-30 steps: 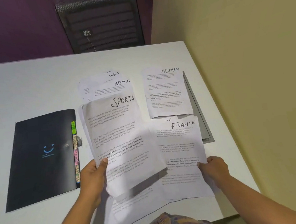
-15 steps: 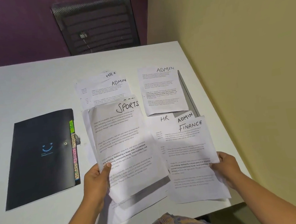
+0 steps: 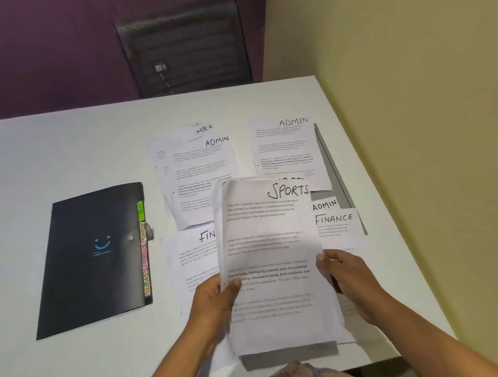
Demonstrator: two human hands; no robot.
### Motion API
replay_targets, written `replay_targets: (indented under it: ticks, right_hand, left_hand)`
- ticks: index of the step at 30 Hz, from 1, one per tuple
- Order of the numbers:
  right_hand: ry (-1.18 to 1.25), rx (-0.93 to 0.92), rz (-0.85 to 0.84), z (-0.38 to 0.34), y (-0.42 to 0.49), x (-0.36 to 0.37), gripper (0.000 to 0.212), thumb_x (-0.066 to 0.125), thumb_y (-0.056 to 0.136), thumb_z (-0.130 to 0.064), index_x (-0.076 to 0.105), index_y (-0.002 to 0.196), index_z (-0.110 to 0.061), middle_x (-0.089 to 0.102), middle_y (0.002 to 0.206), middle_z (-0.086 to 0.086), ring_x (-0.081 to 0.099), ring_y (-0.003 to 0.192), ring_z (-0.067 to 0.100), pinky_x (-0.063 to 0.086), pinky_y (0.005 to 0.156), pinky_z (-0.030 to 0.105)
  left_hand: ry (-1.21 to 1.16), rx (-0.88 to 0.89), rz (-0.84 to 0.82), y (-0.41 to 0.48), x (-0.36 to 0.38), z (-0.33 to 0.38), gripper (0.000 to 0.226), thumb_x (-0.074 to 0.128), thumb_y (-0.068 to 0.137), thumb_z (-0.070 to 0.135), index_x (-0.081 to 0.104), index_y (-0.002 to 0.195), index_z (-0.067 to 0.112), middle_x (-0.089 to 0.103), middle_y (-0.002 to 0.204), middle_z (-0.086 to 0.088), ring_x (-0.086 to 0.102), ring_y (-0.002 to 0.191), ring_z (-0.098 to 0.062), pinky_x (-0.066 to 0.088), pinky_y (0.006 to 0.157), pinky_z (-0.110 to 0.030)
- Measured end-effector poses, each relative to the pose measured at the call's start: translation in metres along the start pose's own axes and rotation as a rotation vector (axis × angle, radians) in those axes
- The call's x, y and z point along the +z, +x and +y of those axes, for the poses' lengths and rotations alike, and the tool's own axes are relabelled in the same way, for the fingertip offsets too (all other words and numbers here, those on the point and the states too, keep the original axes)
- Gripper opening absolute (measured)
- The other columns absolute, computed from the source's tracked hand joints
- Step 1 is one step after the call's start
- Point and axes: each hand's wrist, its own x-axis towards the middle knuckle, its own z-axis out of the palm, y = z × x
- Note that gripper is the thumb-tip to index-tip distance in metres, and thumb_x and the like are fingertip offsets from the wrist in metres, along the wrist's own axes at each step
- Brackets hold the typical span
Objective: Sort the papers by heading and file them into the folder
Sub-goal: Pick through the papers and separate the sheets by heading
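Observation:
A black folder [image 3: 96,257] with a smiley logo lies shut on the left of the white table [image 3: 55,152], coloured heading tabs [image 3: 144,253] along its right edge. I hold SPORTS sheets [image 3: 271,247] above the table's near middle. My left hand [image 3: 216,304] grips their left edge, and my right hand [image 3: 348,282] pinches their right edge. Flat beneath lie a FINANCE sheet [image 3: 193,254] to the left and a FINANCE and ADMIN stack [image 3: 334,219] to the right. Farther back are an ADMIN pile [image 3: 200,171] with an HR sheet [image 3: 204,128] and a separate ADMIN sheet [image 3: 286,148].
A grey flat board [image 3: 330,162] sticks out from under the right-hand papers. A yellow wall [image 3: 416,111] runs along the table's right edge. A black mesh chair [image 3: 182,48] stands behind the far edge. The table's near edge is just under my arms.
My left hand carried the SPORTS sheets rightward to the middle. My right hand let go of the FINANCE stack, which now lies flat, and took the SPORTS sheets' right edge. A FINANCE sheet is uncovered at left.

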Motion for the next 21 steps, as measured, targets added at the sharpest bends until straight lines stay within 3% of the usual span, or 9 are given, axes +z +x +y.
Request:
replay_targets:
  ticks: [3,5,7,10,12,14,16,19,21]
  right_hand:
    - [0.032,0.008,0.046,0.006,0.0,0.008,0.013,0.062,0.095,-0.011,0.073,0.101,-0.013,0.079,0.096,0.004,0.076,0.084,0.021,0.062,0.077,0.04]
    - [-0.006,0.021,0.099,0.011,0.002,0.009,0.013,0.062,0.095,-0.011,0.073,0.101,-0.013,0.078,0.097,0.004,0.076,0.084,0.025,0.062,0.08,0.045]
    - [-0.022,0.035,0.121,0.012,0.001,0.008,0.013,0.06,0.097,-0.013,0.072,0.1,-0.013,0.077,0.096,0.005,0.076,0.082,0.026,0.063,0.074,0.043]
    - [-0.015,0.06,0.169,0.013,0.003,0.002,0.013,0.059,0.098,-0.014,0.071,0.102,-0.013,0.076,0.096,0.008,0.074,0.08,0.029,0.062,0.062,0.037]
    - [-0.001,0.082,0.215,0.015,0.004,-0.002,0.012,0.061,0.097,-0.014,0.071,0.103,-0.013,0.076,0.097,0.009,0.073,0.084,0.031,0.062,0.076,0.045]
    - [-0.007,0.077,0.25,0.017,0.004,-0.005,0.012,0.062,0.096,-0.014,0.071,0.102,-0.016,0.076,0.098,0.008,0.073,0.086,0.032,0.059,0.085,0.05]
    - [-0.021,0.063,0.265,0.016,0.002,-0.007,0.013,0.062,0.095,-0.014,0.072,0.104,-0.018,0.076,0.099,0.006,0.073,0.087,0.031,0.059,0.084,0.049]
    - [-0.011,0.061,0.277,0.014,0.0,-0.007,0.017,0.062,0.096,-0.015,0.071,0.111,-0.016,0.075,0.101,0.005,0.072,0.088,0.032,0.059,0.082,0.046]
    - [-0.001,0.066,0.279,0.013,-0.001,-0.007,0.019,0.062,0.096,-0.014,0.07,0.113,-0.015,0.075,0.102,0.006,0.072,0.089,0.033,0.058,0.084,0.048]
  left_hand:
    - [0.028,-0.008,-0.078,-0.004,0.001,0.0,0.02,0.054,0.099,0.011,0.071,0.106,0.001,0.077,0.101,-0.014,0.074,0.092,-0.031,0.062,0.074,-0.034]
    - [0.078,-0.012,-0.015,-0.004,-0.003,-0.001,0.026,0.053,0.101,0.018,0.071,0.092,0.002,0.077,0.09,-0.007,0.073,0.078,-0.025,0.06,0.066,-0.026]
    - [0.095,-0.015,0.204,0.004,-0.013,-0.009,0.029,0.055,0.099,0.025,0.068,0.084,0.004,0.071,0.079,-0.005,0.065,0.071,-0.023,0.053,0.055,-0.024]
    - [0.38,-0.009,0.631,0.024,-0.034,-0.033,0.036,0.067,0.089,0.037,0.064,0.108,0.006,0.067,0.103,-0.009,0.064,0.102,-0.032,0.05,0.078,-0.034]
    - [0.594,-0.116,0.781,0.031,-0.041,-0.044,0.067,0.075,0.079,0.047,0.05,0.125,0.004,0.055,0.125,-0.017,0.052,0.116,-0.038,0.046,0.092,-0.046]
    - [0.748,-0.223,0.771,0.03,-0.041,-0.045,0.088,0.078,0.072,0.056,0.037,0.131,0.004,0.045,0.132,-0.017,0.044,0.122,-0.036,0.043,0.095,-0.05]
    - [0.854,-0.259,0.703,0.032,-0.04,-0.044,0.096,0.081,0.067,0.056,0.031,0.132,0.007,0.041,0.133,-0.015,0.043,0.122,-0.033,0.045,0.093,-0.049]
    - [0.657,-0.246,0.647,0.041,-0.046,-0.039,0.093,0.092,0.063,0.026,0.032,0.129,0.002,0.042,0.13,-0.018,0.051,0.115,-0.036,0.05,0.086,-0.043]
    - [0.514,-0.233,0.579,0.044,-0.051,-0.036,0.071,0.087,0.066,0.004,0.038,0.118,0.003,0.053,0.119,-0.017,0.06,0.097,-0.031,0.051,0.072,-0.035]
